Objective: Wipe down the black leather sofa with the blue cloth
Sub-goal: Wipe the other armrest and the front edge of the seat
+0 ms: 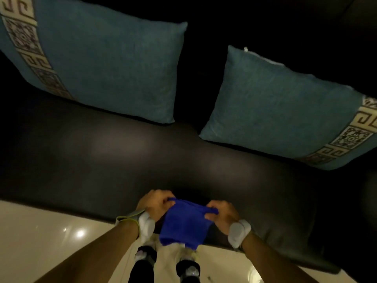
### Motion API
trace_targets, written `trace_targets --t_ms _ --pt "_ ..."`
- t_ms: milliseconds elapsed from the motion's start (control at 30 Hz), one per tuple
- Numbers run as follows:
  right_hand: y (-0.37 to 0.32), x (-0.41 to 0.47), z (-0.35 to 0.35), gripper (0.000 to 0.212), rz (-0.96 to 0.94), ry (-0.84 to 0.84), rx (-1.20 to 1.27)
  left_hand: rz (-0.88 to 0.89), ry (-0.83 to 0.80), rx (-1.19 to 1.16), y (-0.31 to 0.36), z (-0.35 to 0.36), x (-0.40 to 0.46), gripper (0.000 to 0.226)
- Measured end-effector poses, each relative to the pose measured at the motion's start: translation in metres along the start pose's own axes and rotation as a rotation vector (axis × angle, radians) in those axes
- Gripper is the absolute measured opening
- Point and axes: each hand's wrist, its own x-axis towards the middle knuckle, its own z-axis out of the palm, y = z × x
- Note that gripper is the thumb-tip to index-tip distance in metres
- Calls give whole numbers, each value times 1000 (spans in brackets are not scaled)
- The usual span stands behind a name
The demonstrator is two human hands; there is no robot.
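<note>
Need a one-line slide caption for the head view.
Both hands, left hand and right hand, hold the blue cloth above the black sofa.

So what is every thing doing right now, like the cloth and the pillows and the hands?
blue cloth: hanging stretched between both hands, off the seat.
left hand: pinching the cloth's left corner.
right hand: pinching its right corner.
black leather sofa: shiny, not touched yet.
left pillow: leaning on the backrest.
right pillow: leaning too.

Dim, soft blur, floor (40, 237) glare, fisheye edges.
</note>
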Motion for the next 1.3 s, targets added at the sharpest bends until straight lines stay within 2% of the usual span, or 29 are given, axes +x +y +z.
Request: trace_targets --t_ms 67,133,233,300,433,500,567,633,733,833,933,1067,1167,1300 --pt "-3 9 -6 15 -14 38 39 4 108 -70 7 -6 12 14" --pt "-14 9 -25 12 -97 107 31 94 208 -123 21 -24 16 11" --pt "-42 -6 -69 10 -223 285 36 237 253 -248 52 -68 10 17" --pt "-61 -19 -94 17 -278 397 45 290 261 -292 69 -99 3 20" --pt "-87 -26 -113 12 -392 601 7 354 311 -189 95 -132 1 22" --pt "-90 -21 -110 14 -385 628 -57 349 337 -106 100 -133 3 15" --pt "-90 -11 -104 20 -336 579 -124 350 329 -20 97 -131 8 15" --pt "-85 -3 -99 22 -302 495 -171 347 251 63 88 -130 13 17" --pt "-76 -5 -86 19 -271 212 -143 327 19 136 68 -128 10 17" --pt "-68 -16 -67 19 -216 -46 -127 233 -178 73 46 -119 2 17" --pt "-63 -21 -53 21 -241 -152 -89 139 -241 10 31 -102 -2 9" --pt "-56 -9 -51 19 -206 -179 -34 94 -185 -36 18 -82 4 11" --pt "-51 10 -48 8 -172 -107 28 54 -37 -4 12 -70 20 11" --pt "-44 43 -37 13 -77 -1 114 4 109 34 3 -57 45 13"
